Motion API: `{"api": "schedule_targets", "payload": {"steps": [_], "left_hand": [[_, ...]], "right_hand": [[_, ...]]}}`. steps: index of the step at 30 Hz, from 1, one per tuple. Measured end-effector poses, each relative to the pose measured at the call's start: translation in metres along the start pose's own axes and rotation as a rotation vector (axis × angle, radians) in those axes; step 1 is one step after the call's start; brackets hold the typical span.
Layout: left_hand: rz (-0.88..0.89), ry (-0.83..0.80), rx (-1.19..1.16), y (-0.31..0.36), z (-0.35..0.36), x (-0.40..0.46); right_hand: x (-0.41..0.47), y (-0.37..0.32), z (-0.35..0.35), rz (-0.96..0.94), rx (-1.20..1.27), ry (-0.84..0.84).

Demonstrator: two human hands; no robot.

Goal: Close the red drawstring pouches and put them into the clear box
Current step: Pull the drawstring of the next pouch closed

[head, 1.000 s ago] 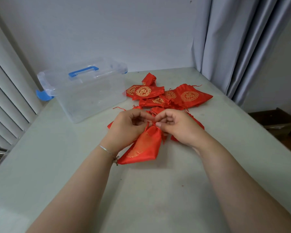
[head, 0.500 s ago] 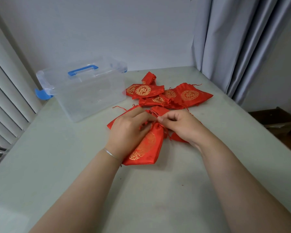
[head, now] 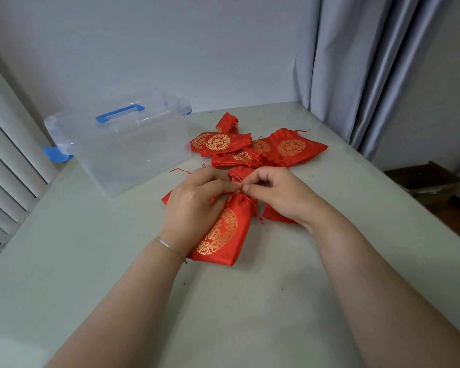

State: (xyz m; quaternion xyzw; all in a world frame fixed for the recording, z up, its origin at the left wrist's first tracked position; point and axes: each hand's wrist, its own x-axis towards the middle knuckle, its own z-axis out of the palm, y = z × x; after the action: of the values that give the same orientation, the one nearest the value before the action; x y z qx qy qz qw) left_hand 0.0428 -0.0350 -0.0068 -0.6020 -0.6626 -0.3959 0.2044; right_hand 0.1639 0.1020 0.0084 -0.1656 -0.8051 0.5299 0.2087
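Note:
A red drawstring pouch (head: 223, 235) with a gold emblem lies on the table in front of me, its gathered neck pointing away. My left hand (head: 194, 205) lies over the pouch's left side, its fingers pinching at the neck. My right hand (head: 274, 195) pinches the neck or its string from the right. Several more red pouches (head: 252, 148) lie in a heap behind my hands. The clear box (head: 122, 152) with a blue handle and blue latches stands at the back left, its lid on.
The pale table (head: 250, 301) ends at a wall behind. Grey curtains (head: 369, 62) hang at the back right. A slatted panel (head: 8, 166) runs along the left. A brown cardboard box (head: 425, 181) sits on the floor to the right.
The pouch has been laid flat on the table with its gold emblem facing up. My left hand came down over its left side. Both hands stay at the neck.

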Motion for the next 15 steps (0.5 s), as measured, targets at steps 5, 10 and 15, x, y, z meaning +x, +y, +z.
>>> {"api": "schedule_targets", "payload": {"steps": [5,10,15], "left_hand": [[0.023,0.013,-0.018,0.0013,-0.0004,0.0014],[0.1,0.019,-0.003,0.0025,-0.0006,0.0035],[0.139,-0.012,0.036,0.0018,-0.0014,0.004]], "right_hand": [[-0.0023,-0.0002,0.0078,-0.034,-0.195,0.003],[-0.0014,0.0049,0.0047,-0.075,-0.426,0.007],[-0.0007,0.0053,0.0059,-0.004,-0.265,0.042]]}}
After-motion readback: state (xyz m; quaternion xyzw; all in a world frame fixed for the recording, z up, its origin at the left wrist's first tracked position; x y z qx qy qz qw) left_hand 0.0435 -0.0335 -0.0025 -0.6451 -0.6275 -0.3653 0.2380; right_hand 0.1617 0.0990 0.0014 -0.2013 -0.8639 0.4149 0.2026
